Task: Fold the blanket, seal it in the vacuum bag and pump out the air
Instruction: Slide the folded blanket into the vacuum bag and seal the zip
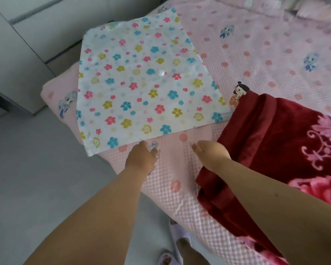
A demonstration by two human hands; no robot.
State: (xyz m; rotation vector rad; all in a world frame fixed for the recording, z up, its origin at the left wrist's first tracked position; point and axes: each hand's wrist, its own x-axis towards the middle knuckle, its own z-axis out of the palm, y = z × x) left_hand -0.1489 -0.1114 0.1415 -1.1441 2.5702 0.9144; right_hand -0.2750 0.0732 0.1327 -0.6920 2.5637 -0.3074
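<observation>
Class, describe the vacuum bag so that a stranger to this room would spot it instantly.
Start at the pink bed. Near its corner lies a flat, empty vacuum bag, beyond both hands and left of the dark red blanket. Only it is white and printed with small pink, blue and yellow flowers.

We see a bed (256, 54) covered in a pink waffle-textured sheet printed with dots and cartoon figures. Beside it lies a pale grey floor (36, 169), and white cabinet doors (17, 44) stand at upper left in soft, even light.
</observation>
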